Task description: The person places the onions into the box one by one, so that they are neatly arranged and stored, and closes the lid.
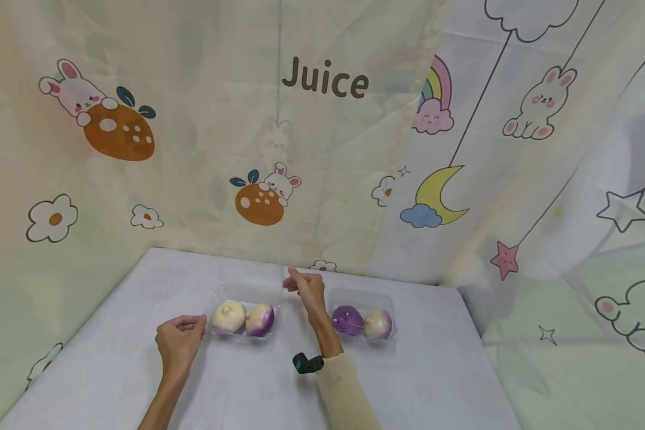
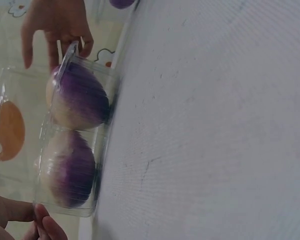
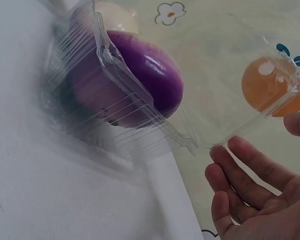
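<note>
A clear plastic clamshell box (image 1: pixel 240 338) sits on the table with its lid (image 3: pixel 217 112) raised. Inside are a pale round turnip (image 1: pixel 229 316) and a purple-and-white turnip (image 1: pixel 260 319). At the box's left side, my left hand (image 1: pixel 177 343) pinches the rim between thumb and fingers. My right hand (image 1: pixel 309 292) is on the other side, its loosely bent fingers (image 3: pixel 240 185) right at the lid's edge in the right wrist view. The thumb stands apart from them.
Right of my right forearm, a second clear box (image 1: pixel 362 295) holds a deep purple turnip (image 1: pixel 347 321) and a pale one with a purple side (image 1: pixel 378 323). The white table (image 1: pixel 258 388) ends at a printed fabric backdrop (image 1: pixel 193 149). A dark wrist camera (image 1: pixel 306 363) juts from my right wrist.
</note>
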`<move>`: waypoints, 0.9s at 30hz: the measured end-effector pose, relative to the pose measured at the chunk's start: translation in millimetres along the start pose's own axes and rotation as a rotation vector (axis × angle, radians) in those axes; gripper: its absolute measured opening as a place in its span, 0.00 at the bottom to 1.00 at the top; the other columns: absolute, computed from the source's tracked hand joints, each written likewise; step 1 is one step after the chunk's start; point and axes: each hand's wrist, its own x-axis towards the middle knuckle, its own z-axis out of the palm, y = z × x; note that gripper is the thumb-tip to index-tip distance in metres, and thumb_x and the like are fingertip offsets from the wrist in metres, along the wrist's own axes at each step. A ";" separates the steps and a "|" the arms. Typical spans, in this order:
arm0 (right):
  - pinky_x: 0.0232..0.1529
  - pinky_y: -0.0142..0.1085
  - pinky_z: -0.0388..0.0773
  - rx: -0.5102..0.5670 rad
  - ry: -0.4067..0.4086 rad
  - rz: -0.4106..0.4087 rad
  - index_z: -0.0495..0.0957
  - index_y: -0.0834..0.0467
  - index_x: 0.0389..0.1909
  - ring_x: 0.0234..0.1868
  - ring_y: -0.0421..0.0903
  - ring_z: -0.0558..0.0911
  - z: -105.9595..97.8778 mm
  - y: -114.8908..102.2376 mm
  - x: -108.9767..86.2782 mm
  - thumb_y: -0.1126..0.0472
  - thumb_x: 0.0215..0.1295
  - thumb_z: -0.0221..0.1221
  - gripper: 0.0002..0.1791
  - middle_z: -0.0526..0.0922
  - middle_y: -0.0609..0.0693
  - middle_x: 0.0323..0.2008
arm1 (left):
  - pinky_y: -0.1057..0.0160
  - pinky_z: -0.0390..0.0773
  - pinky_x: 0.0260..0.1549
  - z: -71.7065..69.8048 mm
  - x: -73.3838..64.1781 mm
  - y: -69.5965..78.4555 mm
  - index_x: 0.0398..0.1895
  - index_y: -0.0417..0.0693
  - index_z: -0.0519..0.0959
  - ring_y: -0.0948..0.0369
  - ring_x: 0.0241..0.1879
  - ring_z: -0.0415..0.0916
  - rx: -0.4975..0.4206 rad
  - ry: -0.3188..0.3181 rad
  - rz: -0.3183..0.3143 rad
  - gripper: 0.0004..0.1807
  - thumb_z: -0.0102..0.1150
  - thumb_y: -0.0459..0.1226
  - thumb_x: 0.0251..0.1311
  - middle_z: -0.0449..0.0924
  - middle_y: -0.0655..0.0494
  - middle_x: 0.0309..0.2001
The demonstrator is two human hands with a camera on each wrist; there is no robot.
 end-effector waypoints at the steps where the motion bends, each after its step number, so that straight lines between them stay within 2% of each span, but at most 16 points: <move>1: 0.48 0.34 0.79 -0.005 0.001 -0.002 0.92 0.64 0.34 0.47 0.67 0.91 -0.2 0.1 -0.6 0.40 0.75 0.64 0.29 0.95 0.58 0.36 | 0.74 0.81 0.18 -0.1 -0.3 0.2 0.42 0.26 0.87 0.55 0.23 0.89 -0.001 0.001 -0.001 0.10 0.68 0.31 0.70 0.91 0.39 0.30; 8: 0.50 0.36 0.77 -0.052 0.015 -0.001 0.93 0.63 0.35 0.42 0.56 0.92 0.0 -0.7 -5.1 0.39 0.71 0.68 0.28 0.95 0.58 0.36 | 0.73 0.81 0.18 -0.8 -1.7 1.8 0.42 0.26 0.87 0.54 0.24 0.88 0.000 -0.001 -0.010 0.10 0.68 0.31 0.70 0.91 0.41 0.28; 11: 0.50 0.37 0.78 -0.062 0.011 -0.003 0.93 0.64 0.36 0.41 0.56 0.93 -0.1 -1.0 -5.1 0.41 0.71 0.69 0.27 0.95 0.59 0.37 | 0.73 0.81 0.18 -0.7 -1.5 2.2 0.41 0.26 0.87 0.54 0.24 0.89 0.003 0.001 -0.009 0.11 0.68 0.31 0.70 0.91 0.41 0.28; 14: 0.54 0.41 0.79 -0.073 -0.013 -0.002 0.93 0.64 0.37 0.42 0.55 0.93 -1.9 -0.9 -4.3 0.42 0.70 0.69 0.26 0.95 0.58 0.38 | 0.74 0.81 0.18 -0.6 -1.1 2.4 0.41 0.26 0.87 0.54 0.23 0.89 -0.002 -0.001 -0.005 0.11 0.68 0.31 0.70 0.91 0.40 0.28; 20: 0.66 0.56 0.78 -0.104 -0.075 0.009 0.94 0.60 0.37 0.47 0.54 0.92 -7.7 -2.7 -4.2 0.42 0.68 0.71 0.23 0.95 0.56 0.40 | 0.74 0.81 0.18 -0.3 -0.8 2.5 0.41 0.26 0.88 0.55 0.23 0.89 0.002 -0.001 -0.011 0.11 0.68 0.31 0.70 0.91 0.40 0.29; 27: 0.66 0.57 0.78 -0.150 -0.113 0.011 0.94 0.62 0.37 0.50 0.49 0.87 -12.3 -6.8 -5.9 0.44 0.66 0.71 0.22 0.94 0.57 0.43 | 0.73 0.81 0.18 -0.2 -1.0 2.5 0.40 0.26 0.87 0.56 0.23 0.89 -0.007 -0.002 -0.021 0.11 0.68 0.31 0.70 0.91 0.41 0.28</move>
